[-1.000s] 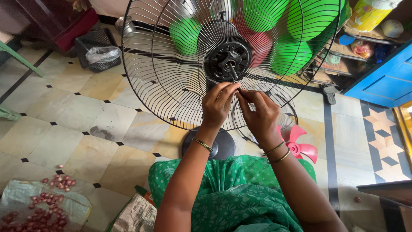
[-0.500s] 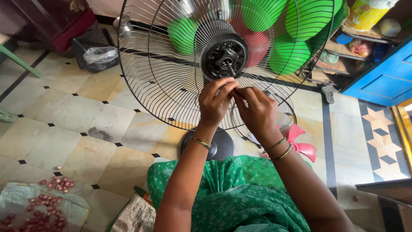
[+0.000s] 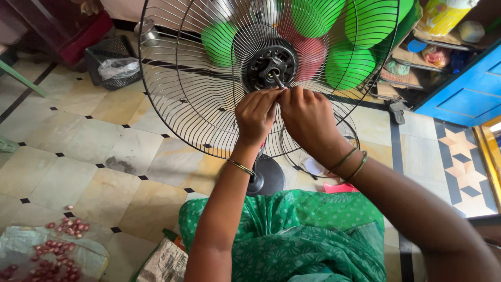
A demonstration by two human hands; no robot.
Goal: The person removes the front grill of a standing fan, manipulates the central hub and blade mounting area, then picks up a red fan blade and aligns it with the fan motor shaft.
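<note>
A pedestal fan stands before me with its blades off. Its rear wire guard (image 3: 182,89) is bare, and the black motor hub (image 3: 266,65) with its metal shaft shows at the centre. My left hand (image 3: 254,116) and my right hand (image 3: 308,121) meet just below the shaft, fingertips pinched together close to the guard wires. What they pinch is too small to see. The fan's round dark base (image 3: 269,177) rests on the floor under my wrists.
A second wire guard (image 3: 350,140) and a pink fan blade (image 3: 339,187) lie on the tiled floor behind my right arm. Green and red plastic stools (image 3: 360,31), a black basket (image 3: 112,60), a blue cabinet (image 3: 464,94) and small red onions (image 3: 68,227) surround me.
Both hands have risen toward the motor shaft and closed tighter together. My right forearm now hides most of the pink blade. The view has shifted slightly.
</note>
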